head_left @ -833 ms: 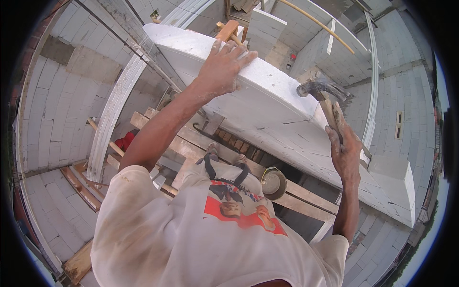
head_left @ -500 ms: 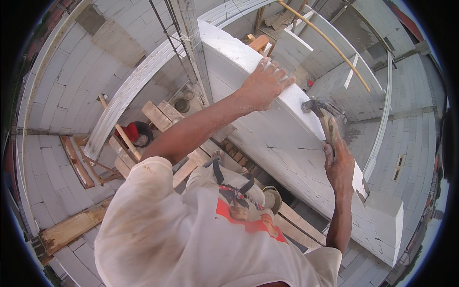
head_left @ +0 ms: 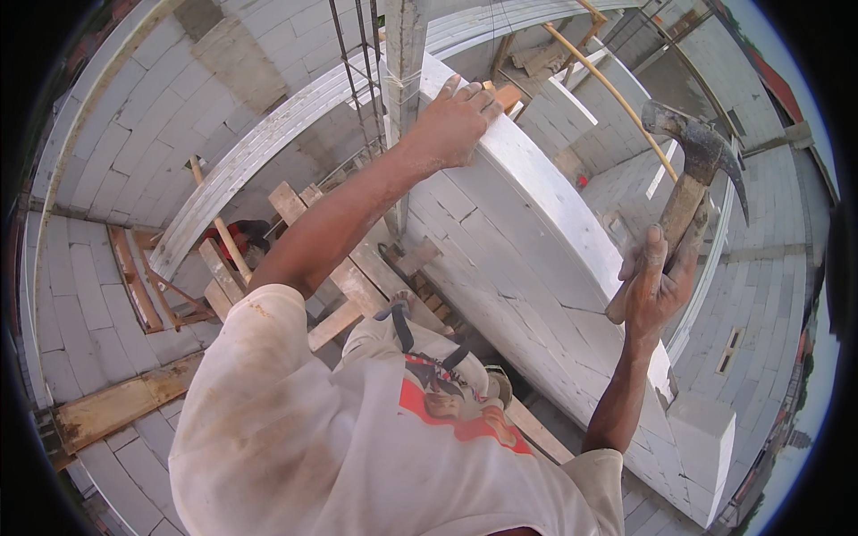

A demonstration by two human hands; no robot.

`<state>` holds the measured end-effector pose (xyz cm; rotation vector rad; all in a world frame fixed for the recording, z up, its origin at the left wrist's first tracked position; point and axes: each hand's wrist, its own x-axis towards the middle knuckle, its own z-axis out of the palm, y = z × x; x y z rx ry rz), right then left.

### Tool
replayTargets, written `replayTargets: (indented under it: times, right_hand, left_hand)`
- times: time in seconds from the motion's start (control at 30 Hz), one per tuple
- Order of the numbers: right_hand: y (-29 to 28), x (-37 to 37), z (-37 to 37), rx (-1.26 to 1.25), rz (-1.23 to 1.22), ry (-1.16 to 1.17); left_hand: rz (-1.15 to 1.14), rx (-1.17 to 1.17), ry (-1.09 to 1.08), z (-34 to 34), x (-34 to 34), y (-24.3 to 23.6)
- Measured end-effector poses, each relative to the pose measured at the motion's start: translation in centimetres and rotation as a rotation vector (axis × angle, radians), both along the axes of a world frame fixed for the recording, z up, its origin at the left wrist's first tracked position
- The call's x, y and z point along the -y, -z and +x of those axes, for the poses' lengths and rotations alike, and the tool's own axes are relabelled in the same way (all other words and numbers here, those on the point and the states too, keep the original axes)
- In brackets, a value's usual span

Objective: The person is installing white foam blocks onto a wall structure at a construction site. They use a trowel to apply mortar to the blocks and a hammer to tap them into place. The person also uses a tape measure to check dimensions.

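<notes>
My right hand is closed round the wooden handle of a claw hammer. Its worn, mortar-stained metal head is raised clear of the wall, at the upper right. A white lightweight block forms the top course of the wall in front of me. Across its upper edge, close to a concrete post, lies my left hand, palm down with fingers spread. White dust marks those fingers.
Wooden planks lie low beside the wall. Thin steel bars stand by the post. A bamboo pole slants beyond the wall. A bucket sits below me. More block walls surround the space.
The hammer has risen from beside the block's top to high on the right. My left hand has slid along the block toward the post. The view has shifted slightly.
</notes>
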<state>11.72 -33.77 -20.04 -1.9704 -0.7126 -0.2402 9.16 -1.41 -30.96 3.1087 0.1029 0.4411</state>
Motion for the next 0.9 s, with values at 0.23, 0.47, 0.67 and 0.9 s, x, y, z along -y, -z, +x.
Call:
replayTargets:
  times: [0.23,0.47,0.67,0.9]
  right_hand:
    - [2.8,-1.9,2.7,0.36,-0.725,-0.19]
    - [1.7,-4.2,1.1,-0.103,-0.272,-0.003]
    - [1.1,-4.8,2.6,0.27,-0.633,-0.183]
    - [2.7,-6.0,2.3,0.268,-0.883,-0.196]
  left_hand:
    - [-0.07,0.077,0.048,0.0,0.1,0.3]
    - [-0.108,0.103,0.049,0.2,-0.1,0.1]
    - [-0.081,0.1,0.03,-0.1,0.3,0.2]
    - [-0.096,0.104,0.017,-0.1,0.0,0.1]
